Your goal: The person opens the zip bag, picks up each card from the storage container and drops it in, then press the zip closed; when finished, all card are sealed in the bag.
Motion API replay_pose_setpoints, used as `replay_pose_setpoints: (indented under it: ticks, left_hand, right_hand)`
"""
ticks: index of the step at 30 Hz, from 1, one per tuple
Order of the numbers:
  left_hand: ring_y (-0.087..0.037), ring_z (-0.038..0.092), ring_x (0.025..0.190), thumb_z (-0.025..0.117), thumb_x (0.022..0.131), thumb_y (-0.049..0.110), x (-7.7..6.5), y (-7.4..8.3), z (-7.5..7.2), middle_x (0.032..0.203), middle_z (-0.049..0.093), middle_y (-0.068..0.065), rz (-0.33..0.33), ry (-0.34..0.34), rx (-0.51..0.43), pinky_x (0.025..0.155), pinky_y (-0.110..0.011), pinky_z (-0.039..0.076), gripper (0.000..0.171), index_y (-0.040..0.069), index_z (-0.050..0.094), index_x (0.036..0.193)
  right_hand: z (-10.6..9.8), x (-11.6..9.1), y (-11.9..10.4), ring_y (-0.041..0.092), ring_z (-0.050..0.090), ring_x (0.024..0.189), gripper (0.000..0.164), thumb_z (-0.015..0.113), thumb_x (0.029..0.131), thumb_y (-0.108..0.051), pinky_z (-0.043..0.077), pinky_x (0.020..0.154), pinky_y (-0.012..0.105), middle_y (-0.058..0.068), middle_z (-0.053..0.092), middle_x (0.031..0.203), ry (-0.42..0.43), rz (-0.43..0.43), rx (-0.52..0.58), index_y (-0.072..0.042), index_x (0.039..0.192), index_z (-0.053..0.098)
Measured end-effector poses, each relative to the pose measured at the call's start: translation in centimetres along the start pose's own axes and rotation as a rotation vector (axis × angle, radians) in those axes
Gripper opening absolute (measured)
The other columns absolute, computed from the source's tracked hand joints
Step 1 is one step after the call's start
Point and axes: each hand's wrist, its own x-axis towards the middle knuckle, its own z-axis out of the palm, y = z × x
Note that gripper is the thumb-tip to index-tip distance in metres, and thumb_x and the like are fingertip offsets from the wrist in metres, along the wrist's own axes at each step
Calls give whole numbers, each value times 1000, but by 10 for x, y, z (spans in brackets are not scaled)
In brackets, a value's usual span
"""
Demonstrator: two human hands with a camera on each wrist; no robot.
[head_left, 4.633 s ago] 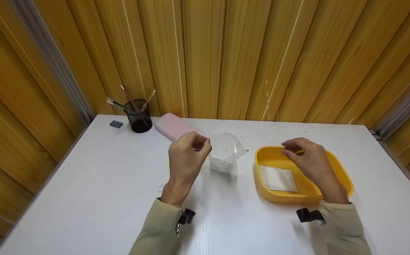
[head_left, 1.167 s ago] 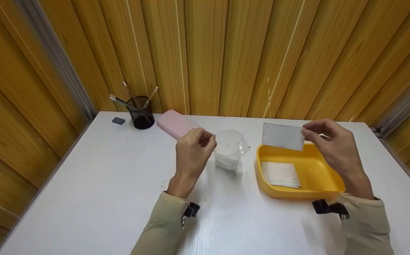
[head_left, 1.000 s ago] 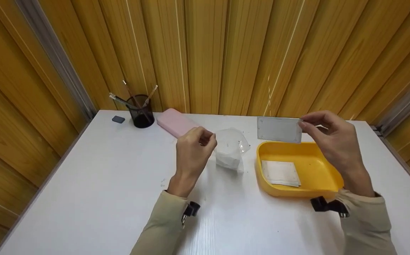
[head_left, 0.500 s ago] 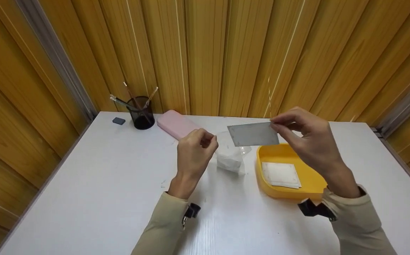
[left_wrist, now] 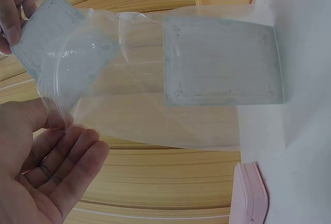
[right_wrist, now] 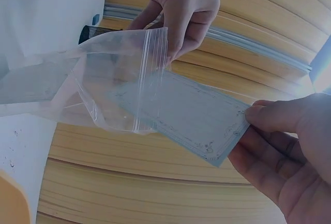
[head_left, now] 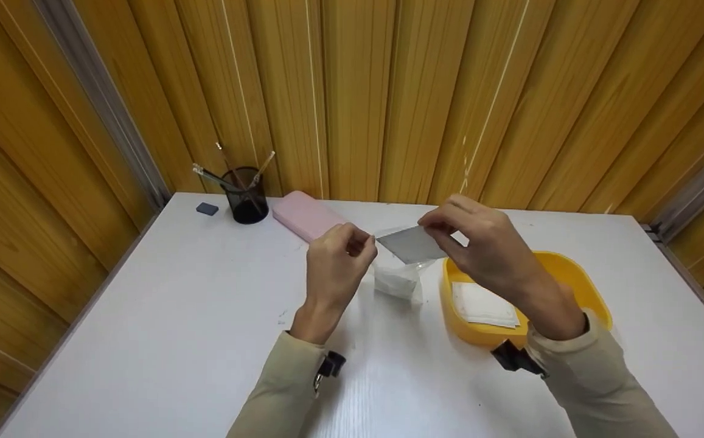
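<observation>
In the head view my left hand (head_left: 334, 261) pinches the rim of a clear zip-lock bag (head_left: 395, 286), which hangs over the table. My right hand (head_left: 488, 246) grips a pale card (head_left: 412, 244) by one end. The right wrist view shows that card (right_wrist: 199, 115) slanting into the bag's mouth, its far corner behind the clear plastic with the zip strip (right_wrist: 150, 79). Lower in the bag lies another pale card (left_wrist: 222, 63), seen in the left wrist view. Several more cards (head_left: 482, 303) sit in the yellow tray (head_left: 470, 334) beneath my right forearm.
A pink case (head_left: 308, 216) lies behind my left hand. Left of it stand a black mesh pencil cup (head_left: 248, 204) with several pencils and a small dark eraser (head_left: 207, 208). Yellow wood-look panels (head_left: 352, 97) rise at the table's back edge.
Earlier my right hand came over the tray without a card; it then lifted one and has carried it left into the bag's mouth. My left hand has kept hold of the bag, barely moving.
</observation>
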Motion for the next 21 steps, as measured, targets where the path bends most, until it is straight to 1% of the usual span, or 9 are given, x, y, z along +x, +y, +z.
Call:
replay_pose_setpoints:
  ticks: [4, 6, 13, 16, 21]
  left_hand:
    - [-14, 66, 66, 79, 89, -1, 0, 1, -1, 77, 70, -4, -17, -15, 5, 61, -23, 57, 9, 4, 73, 84]
    - [-14, 66, 66, 79, 89, 0, 0, 1, -1, 78, 71, -4, -21, -21, 7, 61, -23, 57, 9, 4, 73, 84]
    - [-13, 66, 67, 79, 89, -1, 0, 3, 0, 78, 71, -4, -12, -21, 10, 62, -22, 57, 9, 4, 73, 85]
    - [-13, 65, 67, 78, 90, -1, 1, 3, 2, 78, 70, -4, -13, -25, 2, 62, -21, 57, 9, 4, 73, 85]
    - [-13, 66, 67, 78, 89, -1, 0, 3, 5, 77, 70, -4, 7, -26, -1, 62, -23, 57, 9, 5, 73, 84]
  right_hand:
    - [7, 6, -2, 19, 70, 79, 27, 78, 82, 22, 62, 69, 31, 8, 69, 92, -11, -49, -25, 1, 99, 74]
    - [11, 8, -3, 20, 69, 79, 26, 78, 82, 21, 62, 68, 34, 9, 69, 92, -26, -61, -42, 1, 99, 74]
    - [23, 11, 0, 21, 66, 75, 20, 80, 85, 15, 60, 66, 32, 9, 65, 89, -74, -68, -78, 0, 97, 73]
    - [26, 10, 1, 22, 67, 76, 19, 80, 86, 14, 60, 66, 33, 9, 66, 90, -97, -61, -84, 1, 97, 73]
    - [30, 7, 3, 23, 67, 77, 14, 78, 89, 11, 60, 66, 33, 9, 68, 93, -136, -30, -76, 1, 97, 74]
